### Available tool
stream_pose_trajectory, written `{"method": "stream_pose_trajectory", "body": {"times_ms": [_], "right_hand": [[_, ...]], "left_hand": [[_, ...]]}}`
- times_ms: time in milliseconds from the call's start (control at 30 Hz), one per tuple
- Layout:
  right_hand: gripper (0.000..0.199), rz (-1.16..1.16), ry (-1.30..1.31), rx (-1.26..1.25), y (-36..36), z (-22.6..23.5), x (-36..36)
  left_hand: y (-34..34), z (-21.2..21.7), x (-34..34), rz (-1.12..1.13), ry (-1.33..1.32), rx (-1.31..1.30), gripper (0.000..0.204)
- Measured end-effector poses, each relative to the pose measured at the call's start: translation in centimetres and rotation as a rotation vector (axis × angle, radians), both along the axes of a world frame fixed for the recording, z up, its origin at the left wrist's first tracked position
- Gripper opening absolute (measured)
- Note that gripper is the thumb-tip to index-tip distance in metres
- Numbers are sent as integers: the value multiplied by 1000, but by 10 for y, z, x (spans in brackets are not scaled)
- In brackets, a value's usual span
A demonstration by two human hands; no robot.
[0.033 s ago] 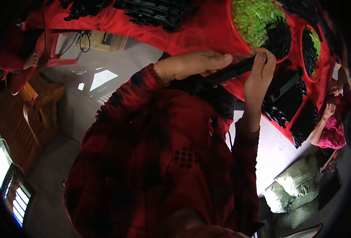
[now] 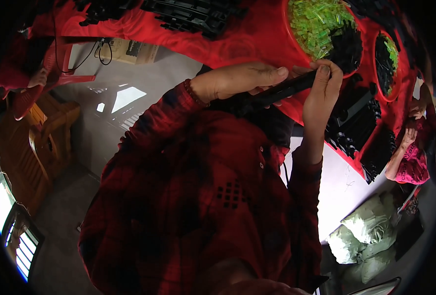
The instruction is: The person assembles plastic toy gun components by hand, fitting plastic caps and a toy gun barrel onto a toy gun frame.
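A long, narrow black plastic part [image 2: 283, 91] slants up to the right in front of my chest, held between both hands. My left hand [image 2: 237, 81] is closed around its lower left stretch, thumb on top; most of those fingers are hidden behind it. At the upper right end, my right hand [image 2: 324, 86] pinches the part between thumb and fingers. Just beyond this end stands a red basin [image 2: 286, 29] of small yellow-green translucent pieces [image 2: 312, 29] and small black pieces [image 2: 347, 46].
On the red-covered table [image 2: 257, 44] lie black parts [image 2: 193, 17] at the back and stacked black parts [image 2: 353, 115] at right. A second red basin [image 2: 396, 88] stands there. Another person's hand [image 2: 409, 137] shows at far right. Pale sacks [image 2: 370, 228] and a wooden chair [image 2: 26, 147] flank me.
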State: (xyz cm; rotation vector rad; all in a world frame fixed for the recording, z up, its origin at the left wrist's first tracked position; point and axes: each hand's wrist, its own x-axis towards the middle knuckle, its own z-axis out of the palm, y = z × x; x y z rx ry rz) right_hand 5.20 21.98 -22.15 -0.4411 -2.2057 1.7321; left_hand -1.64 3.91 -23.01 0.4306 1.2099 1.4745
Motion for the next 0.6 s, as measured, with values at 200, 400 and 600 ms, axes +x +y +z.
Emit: {"method": "stream_pose_trajectory", "body": {"times_ms": [200,400,600], "right_hand": [[27,-131,-64,-103,2,-9,3],[25,-218,-30,-200,4,-15,12],[22,-172,-66,250,20,-40,34]], "left_hand": [[-4,-14,9,23,274,-26,75],[-15,-10,13,-19,502,-119,64],[-18,-10,14,108,857,-305,46]]}}
